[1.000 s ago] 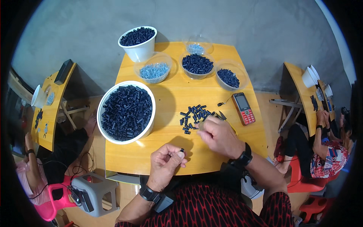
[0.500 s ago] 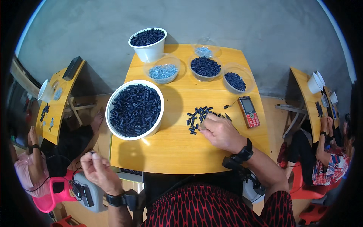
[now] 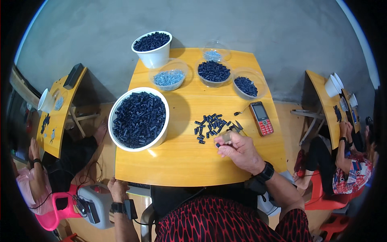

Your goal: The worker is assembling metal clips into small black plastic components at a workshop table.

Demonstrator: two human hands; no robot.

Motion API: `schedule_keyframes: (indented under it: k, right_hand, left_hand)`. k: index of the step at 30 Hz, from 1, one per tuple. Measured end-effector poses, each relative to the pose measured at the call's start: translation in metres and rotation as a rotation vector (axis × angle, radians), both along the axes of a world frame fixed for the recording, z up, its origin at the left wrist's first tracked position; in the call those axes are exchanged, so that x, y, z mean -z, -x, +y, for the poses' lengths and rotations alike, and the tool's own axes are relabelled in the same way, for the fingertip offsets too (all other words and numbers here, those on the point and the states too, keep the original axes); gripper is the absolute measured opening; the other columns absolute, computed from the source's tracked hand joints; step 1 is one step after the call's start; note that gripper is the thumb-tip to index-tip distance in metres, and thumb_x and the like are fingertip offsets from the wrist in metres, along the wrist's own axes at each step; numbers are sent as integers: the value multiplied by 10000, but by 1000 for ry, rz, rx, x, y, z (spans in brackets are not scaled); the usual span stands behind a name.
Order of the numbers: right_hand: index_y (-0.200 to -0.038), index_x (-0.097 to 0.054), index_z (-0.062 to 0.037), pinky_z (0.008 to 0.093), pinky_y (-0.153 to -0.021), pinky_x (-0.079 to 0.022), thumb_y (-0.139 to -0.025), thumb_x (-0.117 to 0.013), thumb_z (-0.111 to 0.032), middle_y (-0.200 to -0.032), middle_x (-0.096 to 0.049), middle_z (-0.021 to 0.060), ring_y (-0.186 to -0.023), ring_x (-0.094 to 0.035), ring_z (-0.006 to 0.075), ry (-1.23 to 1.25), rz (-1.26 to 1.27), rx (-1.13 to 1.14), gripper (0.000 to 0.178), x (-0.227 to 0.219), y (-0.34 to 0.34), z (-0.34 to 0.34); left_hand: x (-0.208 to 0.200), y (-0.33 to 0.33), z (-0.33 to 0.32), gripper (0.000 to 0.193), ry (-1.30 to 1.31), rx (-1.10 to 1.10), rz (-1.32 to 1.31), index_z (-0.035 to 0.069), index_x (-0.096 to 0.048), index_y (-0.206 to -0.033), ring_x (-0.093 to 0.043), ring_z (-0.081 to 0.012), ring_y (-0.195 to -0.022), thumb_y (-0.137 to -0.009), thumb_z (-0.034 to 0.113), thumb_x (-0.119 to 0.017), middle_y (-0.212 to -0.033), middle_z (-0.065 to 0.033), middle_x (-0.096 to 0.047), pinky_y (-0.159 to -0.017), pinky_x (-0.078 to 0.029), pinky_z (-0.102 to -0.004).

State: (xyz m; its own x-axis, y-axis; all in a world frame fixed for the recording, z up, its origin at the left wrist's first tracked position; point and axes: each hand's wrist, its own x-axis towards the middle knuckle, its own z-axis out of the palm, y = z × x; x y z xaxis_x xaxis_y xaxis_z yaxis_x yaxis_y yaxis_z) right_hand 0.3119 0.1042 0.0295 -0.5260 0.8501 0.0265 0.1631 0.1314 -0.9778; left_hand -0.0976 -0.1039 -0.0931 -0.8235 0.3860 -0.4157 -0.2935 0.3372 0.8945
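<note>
My right hand (image 3: 241,152) is closed in a pinch over the table, with a small black cylinder (image 3: 218,145) at its fingertips. A tan wrap covers one of its fingers. Just beyond lies a loose pile of small black cylinders (image 3: 210,125), with a dark pointed tool (image 3: 238,126) partly hidden beside it. At the table's near left corner is my left hand (image 3: 118,189), lowered, its fingers mostly hidden. The nearest container to it is a big white bucket (image 3: 114,136) full of black cylinders.
Another white bucket (image 3: 155,57) of black pieces stands at the back. Clear bowls hold silvery metal bits (image 3: 169,77) and black pieces (image 3: 213,71). A red keypad phone (image 3: 261,118) lies at the right. People sit at side tables (image 3: 69,101) left and right.
My left hand has dropped from a raised pinch to the table's near left corner. The right hand has drawn back from the pile toward me and turned, showing a black cylinder.
</note>
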Motion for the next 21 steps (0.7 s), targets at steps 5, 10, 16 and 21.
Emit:
schedule_keyframes:
  k: [5, 10, 16, 21]
  right_hand:
    - [-1148, -628, -1, 268, -820, -550, -928, -651, -15, -1077, -688, 73, -932, -665, 110, 215, 100, -22, 221, 8, -5, -8]
    - [-1097, -609, 5, 255, -771, -561, -926, -658, 41, -1034, -669, 89, -863, -687, 132, 174, 243, -21, 182, 19, 5, -25]
    - [-1061, -624, -3, 274, -775, -551, -929, -669, -20, -1016, -668, 82, -895, -671, 124, 274, 271, 9, 140, 12, 11, -31]
    - [-952, -654, 10, 329, -744, -530, -931, -656, -76, -874, -676, 108, -831, -684, 236, -140, 54, -228, 89, 0, 15, -44]
  left_hand:
    - [-6, 5, -7, 180, -43, 53, 29, 25, -586, -1042, -486, -65, -482, -971, 180, -646, -674, 18, -562, -407, -373, -227]
    - [-63, -38, 18, 165, -402, -195, 783, 41, -572, -1101, -499, -50, -751, -995, 155, -627, -935, 4, -575, -619, -385, -183]
    - [-110, -116, 46, 98, -435, 453, 627, 19, -599, -1042, -538, -89, -766, -961, 63, -632, -925, -24, -592, -659, -436, -223]
    - [-128, -179, 76, 166, -481, 1053, 290, -20, -641, -1018, -635, -116, -827, -887, 19, -736, -918, -65, -655, -724, -521, -239]
